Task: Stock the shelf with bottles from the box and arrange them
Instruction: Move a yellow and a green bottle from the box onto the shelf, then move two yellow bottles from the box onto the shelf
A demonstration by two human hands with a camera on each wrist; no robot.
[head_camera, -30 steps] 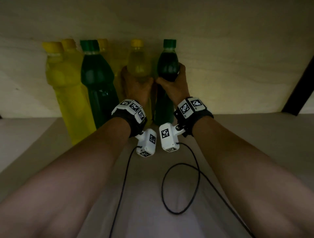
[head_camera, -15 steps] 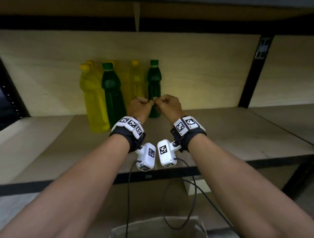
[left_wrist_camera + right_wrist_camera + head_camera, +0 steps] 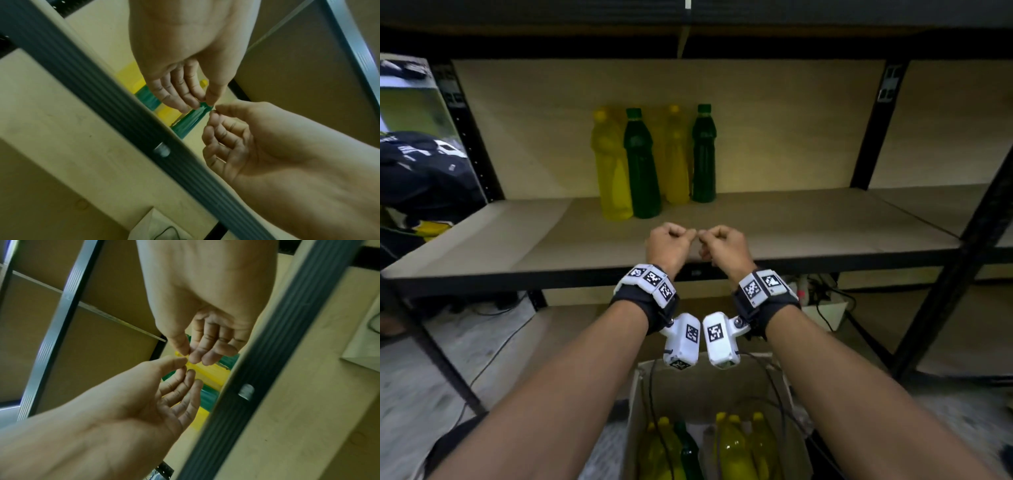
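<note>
Two tiers of a dark metal-framed shelf (image 3: 774, 236) are seen from the head view, each boarded in pale wood; this shelf is taken as the landmark. Against the back panel of the upper board, left of its middle, a cluster of bottles is stood upright and close together. In the front row of that cluster a tall yellow bottle (image 3: 612, 168) with a yellow cap is placed at the left, and a dark green bottle (image 3: 642, 164) with a green cap is set just beside it on the right. Farther back, a second yellow bottle (image 3: 676, 157) and a second green bottle (image 3: 703, 154) are lined up, and more yellow is glimpsed behind them, though how many stand there cannot be told. All are slim, waisted and filled with coloured liquid.

Below the shelf's front edge an open cardboard box (image 3: 633, 411) is seen, with several yellow-capped bottles (image 3: 732, 445) and one green bottle (image 3: 688, 448) held upright inside.

In front of the shelf's front rail, well apart from the shelved bottles, the left hand (image 3: 669, 245) and the right hand (image 3: 724, 248) are held side by side. Nothing is held in either: on both hands the fingers (image 3: 180, 91) are loosely curled inward with thumb tips near forefingers. A marker-covered band and a small white camera are worn at each wrist, with black cables trailing down to the box.
</note>
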